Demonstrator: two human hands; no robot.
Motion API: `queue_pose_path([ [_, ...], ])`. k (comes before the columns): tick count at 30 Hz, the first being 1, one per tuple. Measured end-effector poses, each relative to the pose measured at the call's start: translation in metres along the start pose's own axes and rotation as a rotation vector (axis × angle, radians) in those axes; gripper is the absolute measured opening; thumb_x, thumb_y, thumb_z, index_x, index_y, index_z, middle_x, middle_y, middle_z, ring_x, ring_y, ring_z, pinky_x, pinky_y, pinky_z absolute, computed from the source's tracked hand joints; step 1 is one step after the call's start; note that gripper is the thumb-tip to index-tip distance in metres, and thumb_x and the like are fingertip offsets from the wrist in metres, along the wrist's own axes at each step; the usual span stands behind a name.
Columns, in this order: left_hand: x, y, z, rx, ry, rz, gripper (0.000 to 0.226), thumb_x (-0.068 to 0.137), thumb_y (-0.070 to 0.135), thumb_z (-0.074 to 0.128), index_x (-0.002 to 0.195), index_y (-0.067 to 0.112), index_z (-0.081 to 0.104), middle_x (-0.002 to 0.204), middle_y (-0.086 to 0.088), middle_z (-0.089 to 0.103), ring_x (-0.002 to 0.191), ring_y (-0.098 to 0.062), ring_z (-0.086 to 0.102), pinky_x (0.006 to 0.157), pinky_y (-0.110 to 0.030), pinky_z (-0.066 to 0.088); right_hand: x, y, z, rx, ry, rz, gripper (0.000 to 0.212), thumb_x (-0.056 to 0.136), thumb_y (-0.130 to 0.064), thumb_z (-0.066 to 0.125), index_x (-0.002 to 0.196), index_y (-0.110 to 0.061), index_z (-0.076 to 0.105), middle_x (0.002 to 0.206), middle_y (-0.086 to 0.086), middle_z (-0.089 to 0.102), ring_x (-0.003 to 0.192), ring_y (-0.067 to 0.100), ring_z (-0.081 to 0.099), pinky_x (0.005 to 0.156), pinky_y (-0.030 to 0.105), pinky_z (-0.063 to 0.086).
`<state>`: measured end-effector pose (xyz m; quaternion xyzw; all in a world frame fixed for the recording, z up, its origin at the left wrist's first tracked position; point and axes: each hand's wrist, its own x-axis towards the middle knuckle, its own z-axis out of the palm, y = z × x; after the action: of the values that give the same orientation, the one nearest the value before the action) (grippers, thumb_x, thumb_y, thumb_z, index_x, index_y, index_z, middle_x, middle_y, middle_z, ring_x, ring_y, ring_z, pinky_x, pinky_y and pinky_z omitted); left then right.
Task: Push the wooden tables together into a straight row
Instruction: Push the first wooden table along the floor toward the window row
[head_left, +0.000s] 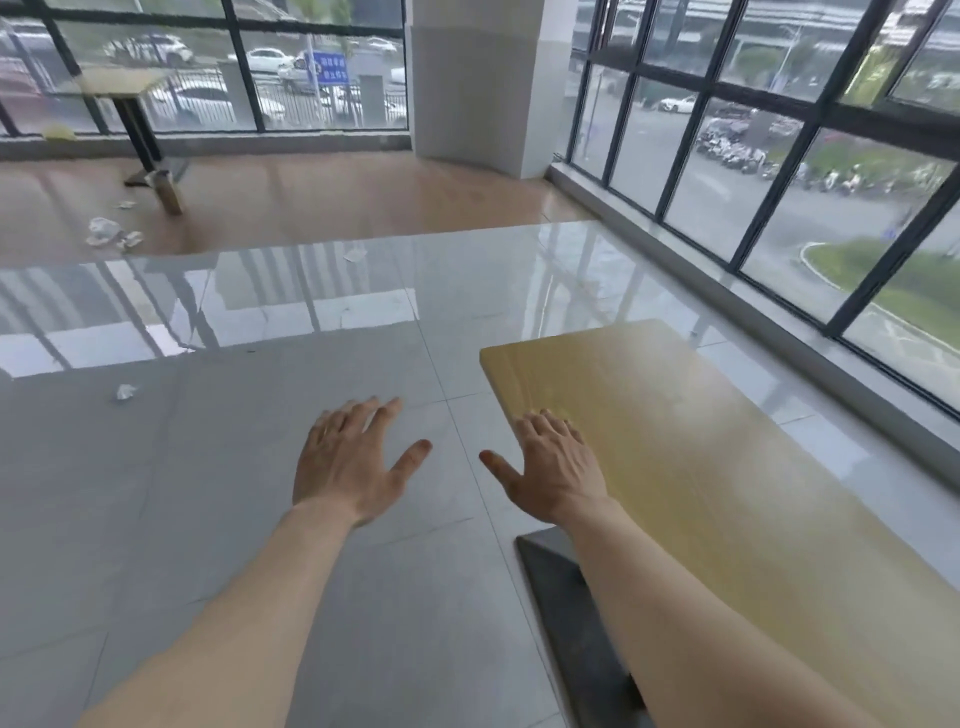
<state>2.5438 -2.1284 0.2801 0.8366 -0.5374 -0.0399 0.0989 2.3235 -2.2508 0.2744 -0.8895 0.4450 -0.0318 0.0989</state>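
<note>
**Both hands spread flat at the near table's edge**

Two bare forearms are seen reaching forward from the bottom of the view. The right hand (553, 467) is held flat with fingers straight and thumb splayed, over the left long edge of the near wooden table (727, 467); whether the palm is actually pressed on the top cannot be told. The left hand (353, 457) is likewise spread, fingers straight, nothing gripped, and is seen over the grey tiled floor (208, 493), just left of the table and apart from it. A dark metal foot (571, 613) of the table is shown beneath the right forearm. The tabletop is laid lengthwise along the window wall (779, 156) on the right, near its sill.

Further out, a crumpled scrap of paper (124, 391) is seen on the tiles, and more paper litter (106, 232) on the brown floor beyond. A second wooden table (122, 80) on a dark leg is placed well apart, by the far-left windows. A white pillar (483, 83) is set at the corner.
</note>
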Motion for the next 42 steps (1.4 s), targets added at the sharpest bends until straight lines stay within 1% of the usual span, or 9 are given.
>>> queue_pose_path([
  [6, 0.176, -0.031, -0.006, -0.018, 0.01, 0.07, 0.088, 0.088, 0.084, 0.01, 0.161, 0.037, 0.021, 0.17, 0.002, 0.024, 0.157, -0.023, 0.018, 0.129, -0.044, 0.008, 0.163, -0.002, -0.009, 0.016, 0.027, 0.059, 0.083, 0.098, -0.074, 0.03, 0.158, -0.017, 0.032, 0.166, 0.004, 0.034, 0.158, 0.025, 0.018, 0.13, 0.044, 0.01],
  [9, 0.265, -0.051, 0.006, -0.023, -0.006, 0.123, 0.093, 0.084, 0.086, 0.005, 0.161, 0.037, 0.02, 0.17, 0.002, 0.023, 0.157, -0.022, 0.017, 0.129, -0.043, 0.007, 0.243, 0.002, 0.001, 0.012, 0.034, 0.117, 0.081, 0.098, -0.073, 0.031, 0.158, -0.019, 0.033, 0.166, 0.004, 0.034, 0.157, 0.024, 0.02, 0.129, 0.043, 0.012],
  [15, 0.453, -0.098, 0.013, -0.054, -0.081, 0.214, 0.082, 0.091, 0.08, 0.016, 0.161, 0.038, 0.02, 0.171, 0.005, 0.021, 0.158, -0.018, 0.012, 0.129, -0.04, 0.002, 0.406, -0.005, 0.0, 0.018, 0.042, 0.258, 0.081, 0.099, -0.072, 0.029, 0.16, -0.018, 0.029, 0.167, 0.004, 0.031, 0.158, 0.025, 0.017, 0.129, 0.042, 0.01],
  [20, 0.596, -0.092, 0.01, -0.055, -0.127, 0.336, 0.083, 0.091, 0.08, 0.016, 0.162, 0.037, 0.02, 0.171, 0.005, 0.021, 0.158, -0.018, 0.011, 0.128, -0.04, 0.001, 0.503, 0.01, -0.008, 0.05, 0.039, 0.407, 0.081, 0.1, -0.071, 0.029, 0.161, -0.019, 0.027, 0.169, 0.005, 0.027, 0.159, 0.025, 0.014, 0.129, 0.042, 0.007],
  [27, 0.75, -0.005, 0.056, -0.07, -0.193, 0.62, 0.089, 0.087, 0.085, 0.01, 0.162, 0.038, 0.018, 0.171, 0.005, 0.021, 0.159, -0.018, 0.011, 0.129, -0.041, 0.002, 0.587, 0.083, -0.001, 0.089, 0.08, 0.674, 0.076, 0.102, -0.067, 0.03, 0.158, -0.017, 0.029, 0.164, 0.006, 0.032, 0.156, 0.026, 0.018, 0.128, 0.042, 0.006],
  [30, 0.806, 0.05, 0.084, -0.055, -0.218, 0.772, 0.092, 0.083, 0.086, 0.004, 0.162, 0.039, 0.016, 0.171, 0.006, 0.019, 0.159, -0.017, 0.009, 0.129, -0.041, 0.001, 0.612, 0.135, 0.011, 0.147, 0.111, 0.813, 0.077, 0.101, -0.068, 0.029, 0.16, -0.017, 0.026, 0.168, 0.007, 0.026, 0.158, 0.027, 0.012, 0.129, 0.043, 0.005],
  [34, 0.878, 0.137, 0.116, -0.014, -0.257, 0.954, 0.083, 0.09, 0.083, 0.014, 0.161, 0.04, 0.015, 0.171, 0.008, 0.018, 0.159, -0.015, 0.007, 0.129, -0.04, 0.0, 0.637, 0.214, 0.017, 0.225, 0.161, 1.035, 0.08, 0.101, -0.068, 0.026, 0.162, -0.017, 0.021, 0.172, 0.008, 0.015, 0.16, 0.026, 0.003, 0.13, 0.045, 0.003],
  [39, 0.911, 0.264, 0.14, -0.001, -0.311, 1.257, 0.091, 0.084, 0.086, 0.006, 0.161, 0.039, 0.02, 0.17, 0.006, 0.024, 0.158, -0.017, 0.012, 0.129, -0.04, 0.003, 0.617, 0.269, 0.002, 0.302, 0.252, 1.345, 0.079, 0.101, -0.069, 0.027, 0.162, -0.019, 0.021, 0.172, 0.005, 0.016, 0.159, 0.023, 0.007, 0.128, 0.044, 0.012],
  [42, 0.892, 0.35, 0.154, -0.017, -0.356, 1.501, 0.09, 0.084, 0.085, 0.008, 0.159, 0.039, 0.026, 0.168, 0.004, 0.03, 0.157, -0.019, 0.018, 0.129, -0.04, 0.007, 0.581, 0.285, -0.003, 0.297, 0.294, 1.59, 0.079, 0.101, -0.069, 0.026, 0.162, -0.019, 0.02, 0.171, 0.007, 0.019, 0.159, 0.024, 0.008, 0.129, 0.043, 0.009],
])
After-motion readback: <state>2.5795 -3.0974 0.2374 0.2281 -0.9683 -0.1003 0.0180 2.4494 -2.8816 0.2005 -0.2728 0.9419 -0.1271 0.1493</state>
